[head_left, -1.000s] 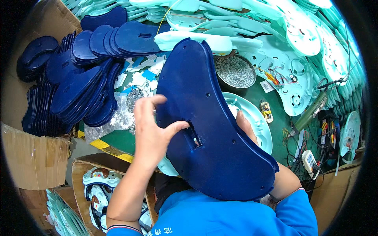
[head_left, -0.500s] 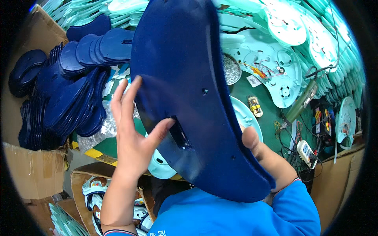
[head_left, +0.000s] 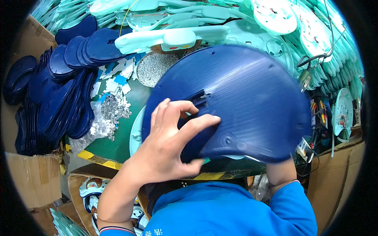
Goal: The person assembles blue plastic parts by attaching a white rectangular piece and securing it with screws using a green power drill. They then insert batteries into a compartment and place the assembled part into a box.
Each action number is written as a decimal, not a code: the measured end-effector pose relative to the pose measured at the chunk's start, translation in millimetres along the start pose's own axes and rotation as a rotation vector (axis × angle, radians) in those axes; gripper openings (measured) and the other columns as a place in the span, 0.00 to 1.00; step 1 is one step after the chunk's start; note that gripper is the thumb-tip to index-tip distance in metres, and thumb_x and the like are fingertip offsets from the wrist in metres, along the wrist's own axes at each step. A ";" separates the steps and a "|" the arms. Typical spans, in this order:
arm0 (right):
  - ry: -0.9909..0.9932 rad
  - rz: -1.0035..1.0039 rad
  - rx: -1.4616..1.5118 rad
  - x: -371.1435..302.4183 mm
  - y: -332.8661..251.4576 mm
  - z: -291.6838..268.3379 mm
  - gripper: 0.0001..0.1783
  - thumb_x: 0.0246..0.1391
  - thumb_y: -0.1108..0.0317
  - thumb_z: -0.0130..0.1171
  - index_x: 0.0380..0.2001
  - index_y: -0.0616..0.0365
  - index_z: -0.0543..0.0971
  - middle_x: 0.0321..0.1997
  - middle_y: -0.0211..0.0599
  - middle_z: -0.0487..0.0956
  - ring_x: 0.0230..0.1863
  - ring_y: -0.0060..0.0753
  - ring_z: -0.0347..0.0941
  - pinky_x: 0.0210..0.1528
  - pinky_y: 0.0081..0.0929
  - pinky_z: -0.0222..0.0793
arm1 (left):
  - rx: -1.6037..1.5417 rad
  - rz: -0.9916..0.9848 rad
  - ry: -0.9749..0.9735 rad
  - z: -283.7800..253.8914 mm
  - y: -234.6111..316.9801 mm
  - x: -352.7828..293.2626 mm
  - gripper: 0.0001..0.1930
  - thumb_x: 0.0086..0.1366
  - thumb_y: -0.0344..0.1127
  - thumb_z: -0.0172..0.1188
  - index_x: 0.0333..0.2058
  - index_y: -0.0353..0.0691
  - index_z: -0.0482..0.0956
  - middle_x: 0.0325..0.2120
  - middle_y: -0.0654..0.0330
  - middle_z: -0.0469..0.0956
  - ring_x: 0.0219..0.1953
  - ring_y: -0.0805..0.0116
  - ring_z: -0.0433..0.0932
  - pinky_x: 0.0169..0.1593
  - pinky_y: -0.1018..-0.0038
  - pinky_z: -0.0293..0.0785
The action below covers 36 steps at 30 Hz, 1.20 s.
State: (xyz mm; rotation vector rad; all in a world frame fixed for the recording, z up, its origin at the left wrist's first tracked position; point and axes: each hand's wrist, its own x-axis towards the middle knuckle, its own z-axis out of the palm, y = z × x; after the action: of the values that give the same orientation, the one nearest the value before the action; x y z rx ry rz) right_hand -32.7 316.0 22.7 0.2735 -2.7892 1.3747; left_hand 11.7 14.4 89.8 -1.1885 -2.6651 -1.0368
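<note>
Dark blue panel, head view: a broad curved panel (head_left: 244, 94), blurred, is held up over the near part of the tabletop (head_left: 116, 147), tilted, its wide end toward the right.
Panel face: a slot (head_left: 201, 98) lies toward the left; small holes show near the edges.
Left hand: the hand (head_left: 165, 145) is at the panel's left part, fingers bent beside the slot, index fingertip on the face, thumb apart from the fingers near the lower edge; whether its grip bears any of the panel I cannot tell.
Right hand: hidden behind the panel, so I cannot tell its grip; the right forearm (head_left: 281, 173) goes up under the right end.
Under the panel: a pale green shell (head_left: 136, 133) peeks out at the left.
Far middle: a round bowl (head_left: 157, 69) of small metal pieces, beside white and blue scraps (head_left: 122, 74).
Left: stacked blue panels (head_left: 55, 106), with a clear bag (head_left: 88, 129) near them.
Far side: heaped pale green shells (head_left: 189, 15).
Near left: a carton (head_left: 75, 185) holding white-and-blue assemblies (head_left: 92, 188).
Near edge: yellow-and-black tape (head_left: 104, 161).
</note>
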 end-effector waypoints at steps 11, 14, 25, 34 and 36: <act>0.430 -0.068 0.064 21.4 32.8 7.9 0.20 0.54 0.68 0.67 0.50 0.59 0.78 0.48 0.41 0.79 0.49 0.37 0.77 0.55 0.32 0.71 | 0.344 -0.113 0.099 42.1 -47.8 -27.9 0.23 0.51 0.30 0.71 0.48 0.44 0.79 0.55 0.53 0.72 0.58 0.48 0.70 0.64 0.54 0.64; 0.156 -0.311 0.145 33.8 -9.5 28.5 0.20 0.53 0.68 0.67 0.51 0.55 0.81 0.49 0.40 0.77 0.51 0.36 0.75 0.57 0.30 0.70 | 0.104 0.029 0.037 54.4 -37.4 -29.7 0.12 0.55 0.30 0.69 0.40 0.45 0.83 0.42 0.63 0.82 0.51 0.58 0.76 0.56 0.60 0.67; -0.142 -0.446 0.126 78.0 -43.5 108.7 0.21 0.53 0.72 0.66 0.52 0.54 0.82 0.45 0.34 0.78 0.36 0.24 0.75 0.37 0.22 0.72 | -0.075 -0.014 -0.007 56.4 -41.9 -21.9 0.09 0.56 0.28 0.67 0.36 0.44 0.82 0.33 0.63 0.78 0.43 0.58 0.72 0.53 0.62 0.64; -0.121 -0.496 0.108 82.4 -37.5 113.3 0.21 0.53 0.72 0.66 0.52 0.53 0.81 0.46 0.33 0.78 0.36 0.25 0.76 0.35 0.21 0.72 | 0.175 0.086 0.184 75.0 -19.1 -36.7 0.11 0.52 0.31 0.67 0.37 0.45 0.84 0.36 0.63 0.79 0.45 0.62 0.74 0.50 0.62 0.69; -0.119 -0.497 0.106 82.0 -36.6 114.2 0.21 0.53 0.72 0.66 0.52 0.53 0.81 0.46 0.33 0.78 0.36 0.25 0.76 0.36 0.21 0.72 | -0.219 -0.037 0.226 74.2 3.6 -47.3 0.13 0.54 0.27 0.71 0.40 0.42 0.85 0.39 0.57 0.79 0.40 0.61 0.77 0.47 0.66 0.72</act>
State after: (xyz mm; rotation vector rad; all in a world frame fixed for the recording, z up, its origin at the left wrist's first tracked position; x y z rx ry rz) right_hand -100.6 191.9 -10.7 1.0003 -2.4783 1.4064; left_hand 63.7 29.6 20.3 -0.9858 -2.4589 -1.4078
